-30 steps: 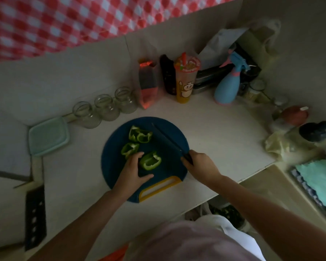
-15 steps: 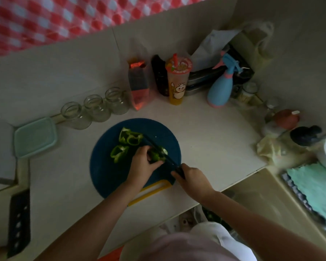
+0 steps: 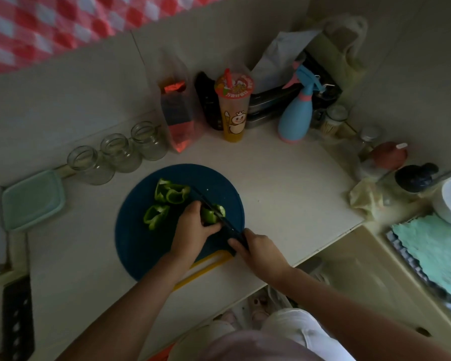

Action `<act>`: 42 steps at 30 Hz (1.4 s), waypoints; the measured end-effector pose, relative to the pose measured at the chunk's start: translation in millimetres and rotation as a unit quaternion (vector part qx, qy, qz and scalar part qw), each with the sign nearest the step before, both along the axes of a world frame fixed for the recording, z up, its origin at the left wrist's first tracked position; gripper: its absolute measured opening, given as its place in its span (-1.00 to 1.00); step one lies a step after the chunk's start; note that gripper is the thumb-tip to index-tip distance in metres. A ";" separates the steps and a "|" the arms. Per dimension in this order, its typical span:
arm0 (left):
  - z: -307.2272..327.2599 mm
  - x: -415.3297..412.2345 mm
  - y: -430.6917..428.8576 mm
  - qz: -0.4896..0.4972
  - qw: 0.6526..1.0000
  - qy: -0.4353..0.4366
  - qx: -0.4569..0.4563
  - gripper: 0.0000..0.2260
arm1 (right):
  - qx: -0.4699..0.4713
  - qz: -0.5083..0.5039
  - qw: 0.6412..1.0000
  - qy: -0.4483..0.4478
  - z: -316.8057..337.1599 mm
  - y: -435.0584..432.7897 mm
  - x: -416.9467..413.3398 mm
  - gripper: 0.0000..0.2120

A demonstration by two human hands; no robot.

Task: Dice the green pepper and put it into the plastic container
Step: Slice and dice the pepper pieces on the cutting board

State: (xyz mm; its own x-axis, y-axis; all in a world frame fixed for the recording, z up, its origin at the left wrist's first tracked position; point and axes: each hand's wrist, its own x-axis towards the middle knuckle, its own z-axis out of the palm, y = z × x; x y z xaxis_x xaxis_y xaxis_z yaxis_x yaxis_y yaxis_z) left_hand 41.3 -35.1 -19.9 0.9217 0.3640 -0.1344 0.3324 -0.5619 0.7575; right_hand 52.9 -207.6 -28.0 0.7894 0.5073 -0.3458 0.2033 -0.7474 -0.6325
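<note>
A round dark blue cutting board (image 3: 138, 246) with a yellow handle lies on the counter. My left hand (image 3: 193, 227) pins one green pepper piece (image 3: 211, 214) on the board. My right hand (image 3: 258, 250) grips the black knife (image 3: 214, 212), whose blade crosses that piece. Two other pepper pieces lie to the left: a larger one (image 3: 171, 194) and a smaller one (image 3: 156, 216). The pale green plastic container (image 3: 31, 200) sits closed at the counter's left edge.
Three empty glass jars (image 3: 120, 153) stand behind the board. A drink cup (image 3: 233, 110), a snack bag (image 3: 179, 118) and a blue spray bottle (image 3: 296, 113) line the back wall. Bottles and a rag (image 3: 362, 199) crowd the right edge.
My left hand picked a pepper piece from the board's middle and shifted it right. The knife swung down from lying flat onto that piece. The camera view drifted slightly.
</note>
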 end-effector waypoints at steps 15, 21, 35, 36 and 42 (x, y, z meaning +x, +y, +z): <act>13.6 9.9 -5.6 -0.042 0.975 0.161 0.149 -0.42 | 0.103 -0.060 0.992 0.045 0.0 0.7 -21.8 -0.42; 15.0 12.1 -1.7 -0.068 0.969 0.178 0.157 -0.46 | 0.096 -0.063 0.991 0.069 2.6 3.4 -21.1 -0.53; 23.5 20.5 -2.6 -0.112 0.954 0.221 0.167 -0.34 | 0.048 -0.065 0.995 0.065 19.5 11.3 -17.6 -0.54; 23.3 21.1 -2.3 -0.113 0.954 0.222 0.168 -0.35 | 0.049 -0.069 0.994 0.069 20.1 12.2 -17.9 -0.53; 23.1 21.2 -1.5 -0.120 0.953 0.218 0.174 -0.35 | 0.046 -0.071 0.992 0.095 26.9 19.5 -16.3 -0.55</act>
